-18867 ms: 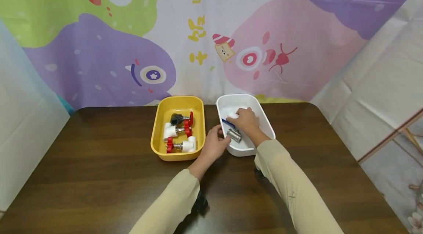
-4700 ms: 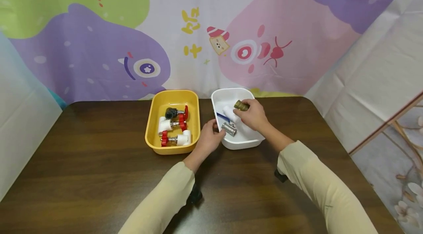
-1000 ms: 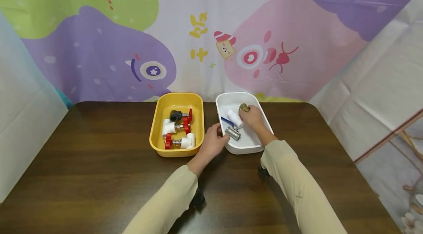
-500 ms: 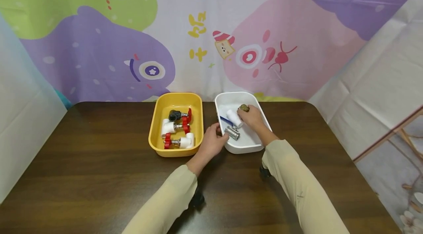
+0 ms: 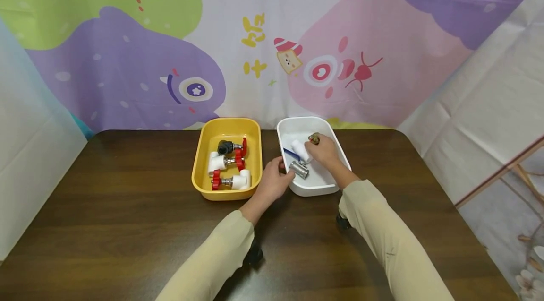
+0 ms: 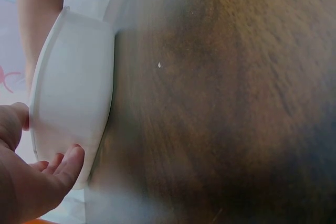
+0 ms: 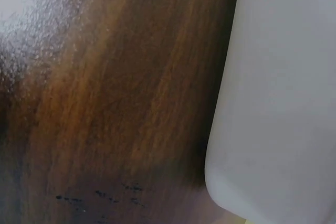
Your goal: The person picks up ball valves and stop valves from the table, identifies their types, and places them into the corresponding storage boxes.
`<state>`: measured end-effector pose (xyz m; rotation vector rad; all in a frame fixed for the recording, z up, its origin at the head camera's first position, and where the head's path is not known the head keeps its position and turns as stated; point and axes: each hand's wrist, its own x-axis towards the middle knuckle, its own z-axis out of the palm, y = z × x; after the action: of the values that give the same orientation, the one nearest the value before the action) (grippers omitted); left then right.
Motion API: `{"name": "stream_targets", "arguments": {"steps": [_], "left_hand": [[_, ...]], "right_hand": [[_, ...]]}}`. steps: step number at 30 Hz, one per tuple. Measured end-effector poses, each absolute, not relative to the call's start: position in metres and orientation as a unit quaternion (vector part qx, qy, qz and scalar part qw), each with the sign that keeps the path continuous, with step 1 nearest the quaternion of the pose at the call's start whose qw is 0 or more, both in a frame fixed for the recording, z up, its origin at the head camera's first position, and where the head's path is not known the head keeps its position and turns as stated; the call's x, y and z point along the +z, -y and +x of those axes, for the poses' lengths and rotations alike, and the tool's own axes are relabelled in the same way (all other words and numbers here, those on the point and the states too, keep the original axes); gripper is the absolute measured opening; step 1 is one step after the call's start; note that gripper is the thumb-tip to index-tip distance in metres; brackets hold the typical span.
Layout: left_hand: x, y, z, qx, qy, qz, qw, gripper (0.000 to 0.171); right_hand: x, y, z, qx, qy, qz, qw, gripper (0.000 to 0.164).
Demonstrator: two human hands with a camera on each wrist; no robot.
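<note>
In the head view my right hand (image 5: 325,150) reaches into the white tray (image 5: 312,191) and pinches a brass pipe fitting (image 5: 314,138) near its far right side. The fingers partly hide the fitting. Beside that hand lies a white plastic fitting (image 5: 301,150). A silver metal ball valve (image 5: 299,169) with a blue lever (image 5: 291,153) lies in the tray's near left part. My left hand (image 5: 274,180) holds the tray's left side, thumb at the rim and fingers against the outer wall (image 6: 73,87). The right wrist view shows the tray's outside but no hand.
Left of the white tray stands a yellow tray (image 5: 196,168). It holds two white valves (image 5: 241,180) with red handles and one black valve (image 5: 225,147) with a red handle. Both trays stand at the back of the brown table (image 5: 127,216), before a cartoon-print cloth (image 5: 255,93).
Earlier my right hand was on the white fitting, then held the brass fitting raised above the tray. Now the brass fitting is lower, turned slightly in the fingers. The left hand stays at the rim.
</note>
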<state>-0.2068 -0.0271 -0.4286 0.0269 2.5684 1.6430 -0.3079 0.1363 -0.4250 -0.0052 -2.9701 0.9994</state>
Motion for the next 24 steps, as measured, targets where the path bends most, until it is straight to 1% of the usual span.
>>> {"name": "stream_targets", "arguments": {"steps": [3,7,14,17,24], "left_hand": [[-0.4284,0.0269,-0.2069,0.538,-0.842,0.007,0.048,0.056],[-0.4282,0.0264,-0.2071,0.537,-0.842,0.004,0.048,0.055],[-0.4271,0.0264,-0.2069,0.533,-0.845,-0.002,0.046,0.055],[-0.4271,0.0264,-0.2066,0.532,-0.846,-0.004,0.046,0.055],[-0.4264,0.0260,-0.2057,0.528,-0.848,0.002,0.046,0.054]], "right_hand": [[-0.4255,-0.1358,-0.3075,0.318,0.948,0.006,0.012,0.034],[-0.4255,-0.1360,-0.3062,0.317,0.948,0.003,0.013,0.036],[-0.4261,-0.1370,-0.3055,0.302,0.952,0.014,0.036,0.027],[-0.4269,-0.1382,-0.3047,0.301,0.953,0.018,0.038,0.030],[-0.4270,-0.1417,-0.3020,0.307,0.952,0.007,0.015,0.038]]}}
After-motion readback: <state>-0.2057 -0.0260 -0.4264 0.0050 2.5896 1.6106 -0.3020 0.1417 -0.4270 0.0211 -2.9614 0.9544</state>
